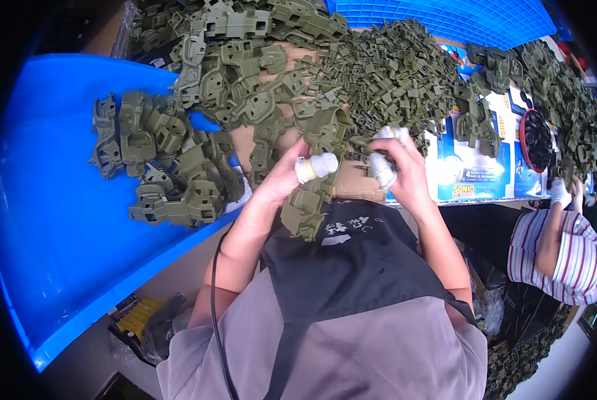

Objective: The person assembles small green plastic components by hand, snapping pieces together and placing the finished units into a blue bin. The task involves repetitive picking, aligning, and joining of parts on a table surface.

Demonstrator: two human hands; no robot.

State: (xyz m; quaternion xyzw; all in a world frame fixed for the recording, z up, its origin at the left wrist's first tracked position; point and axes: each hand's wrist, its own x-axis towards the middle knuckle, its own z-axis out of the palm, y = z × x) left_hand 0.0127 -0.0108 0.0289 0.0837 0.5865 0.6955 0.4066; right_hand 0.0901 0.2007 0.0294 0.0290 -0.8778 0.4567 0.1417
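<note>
Holding an olive-green plastic shell (327,135) in the left hand (293,172), pinched at its side, with white-wrapped tips showing and the rest of the fingers mostly hidden. Right there in front of the black apron (338,233), by the near edge of the cardboard (362,193). In the right hand (405,170), just beside the shell: thumb and fingers curled, wraps there too, but can't tell about any small part between the tips.

Probably light and pretty stiff, being thin-looking molded plastic. Not too slippery, I'd guess, but maybe easy to snap around the cutouts and narrow ends. Best to grab by the broad side walls, not by the skinny bits.

Further out, a heap of small green parts (405,77) straight ahead, plus a stack of similar shells (168,143) in the big blue tray (58,207) off left. Past that, a blue basket (445,20) at the back, a red-rimmed tray (523,137) of black pieces to the right, then a co-worker in stripes (565,257).
</note>
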